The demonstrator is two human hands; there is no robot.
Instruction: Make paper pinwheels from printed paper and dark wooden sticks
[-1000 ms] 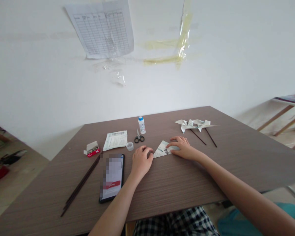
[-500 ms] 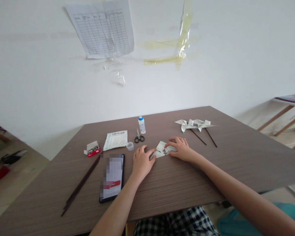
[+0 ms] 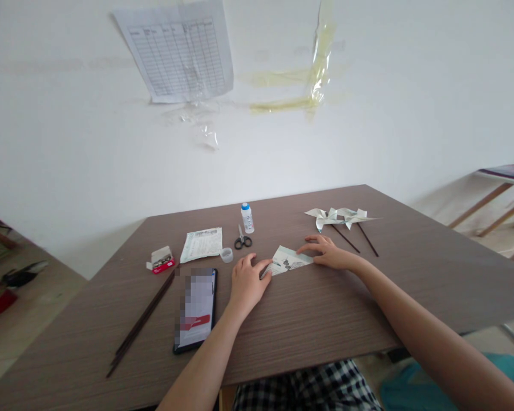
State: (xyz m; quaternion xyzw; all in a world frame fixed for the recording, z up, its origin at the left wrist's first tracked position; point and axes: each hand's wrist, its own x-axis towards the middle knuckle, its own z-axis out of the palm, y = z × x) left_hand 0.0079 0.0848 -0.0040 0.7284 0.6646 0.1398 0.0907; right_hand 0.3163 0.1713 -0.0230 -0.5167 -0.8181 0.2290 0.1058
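A printed sheet of paper, folded into a triangle (image 3: 287, 261), lies on the brown table (image 3: 308, 319) between my hands. My left hand (image 3: 249, 279) rests at its left corner, thumb and forefinger touching the edge, fingers apart. At the right corner lies my right hand (image 3: 327, 253), its fingers stretched over the paper's edge and the tabletop. Beyond it are two paper pinwheels (image 3: 325, 217) on dark sticks. Small scissors (image 3: 242, 241) with black handles and a white glue bottle (image 3: 247, 218) with a blue cap stand further back.
To the left are a phone (image 3: 195, 311), a bundle of dark sticks (image 3: 143, 319), an open red-and-white box (image 3: 161, 261) of small metal pieces, a stack of printed paper (image 3: 202, 244) and a small clear cup (image 3: 226, 254). A white wall (image 3: 278, 160) rises behind the table.
My right hand has slid right along the paper to its right corner, uncovering more of the printed triangle. My left hand has stayed at the left corner.
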